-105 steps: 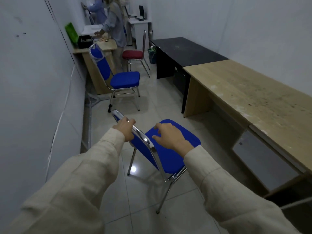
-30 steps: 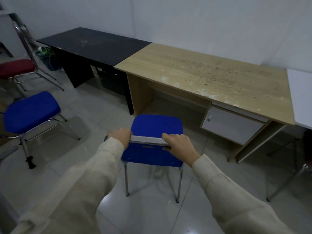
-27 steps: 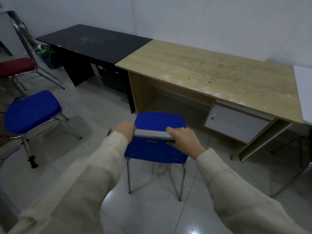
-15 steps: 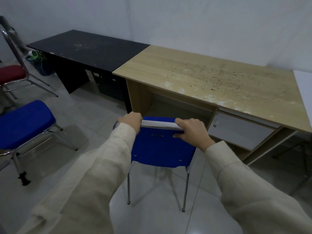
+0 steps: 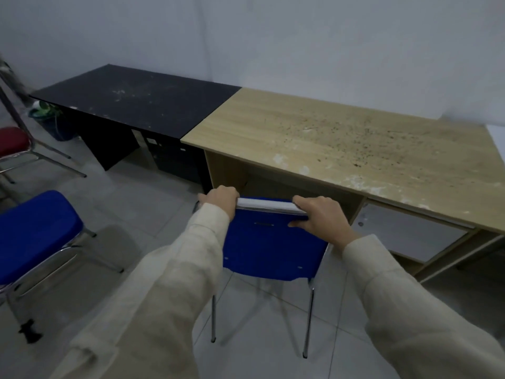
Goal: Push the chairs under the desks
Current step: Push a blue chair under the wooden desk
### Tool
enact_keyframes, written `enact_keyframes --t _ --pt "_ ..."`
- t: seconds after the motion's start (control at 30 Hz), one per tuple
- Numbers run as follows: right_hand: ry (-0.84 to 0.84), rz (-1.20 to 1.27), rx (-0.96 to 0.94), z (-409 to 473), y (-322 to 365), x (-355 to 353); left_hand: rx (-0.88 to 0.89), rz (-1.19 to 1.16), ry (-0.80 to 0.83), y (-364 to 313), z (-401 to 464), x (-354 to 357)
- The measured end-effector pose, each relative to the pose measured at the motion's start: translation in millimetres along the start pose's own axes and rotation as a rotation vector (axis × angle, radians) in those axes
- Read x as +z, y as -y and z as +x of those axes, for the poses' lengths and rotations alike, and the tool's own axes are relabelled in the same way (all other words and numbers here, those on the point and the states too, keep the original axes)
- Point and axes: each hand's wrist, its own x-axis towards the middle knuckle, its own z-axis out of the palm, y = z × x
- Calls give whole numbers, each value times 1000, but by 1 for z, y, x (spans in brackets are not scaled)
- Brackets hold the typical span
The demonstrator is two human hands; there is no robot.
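Observation:
A blue chair with chrome legs stands with its back toward me, right in front of the knee opening of the light wooden desk. My left hand grips the left end of the chair's chrome top rail. My right hand grips the right end. The seat is hidden behind the backrest, so I cannot tell how far it reaches under the desk. A black desk adjoins the wooden one on the left.
A second blue chair stands on the tiled floor at the left. A red chair sits at the far left edge. A grey drawer unit fills the wooden desk's right side. A small bin stands beside the black desk.
I turned the blue chair to face the wooden desk and pushed it forward. The seat, visible a second ago, is now hidden behind the backrest at the desk's opening.

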Motion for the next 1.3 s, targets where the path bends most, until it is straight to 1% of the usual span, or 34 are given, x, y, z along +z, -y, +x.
enact_keyframes --t 0.2,0.37,0.57,0.7,0.83,0.93,1.07,1.17,1.23,1.3 --pt "56 -21 98 22 -5 -9 81 10 29 1 31 -14" --pt "98 -60 188 41 18 -6 172 53 69 20 58 -24" --pt "32 -63 281 67 67 32 240 98 139 74 100 -29" --pt "7 -90 375 79 74 30 335 102 137 79 118 -37" --pt "144 -110 466 95 88 28 370 125 137 89 136 -38" --pt "163 -109 480 107 102 36 376 131 107 104 152 -37" --pt "53 -102 507 123 112 49 363 122 87 116 165 -45" --pt "26 -106 498 128 108 55 357 100 84 119 171 -47" --pt "41 -112 470 126 98 53 357 81 85 115 169 -45" --pt "94 -131 454 118 82 49 355 53 94 103 162 -39"
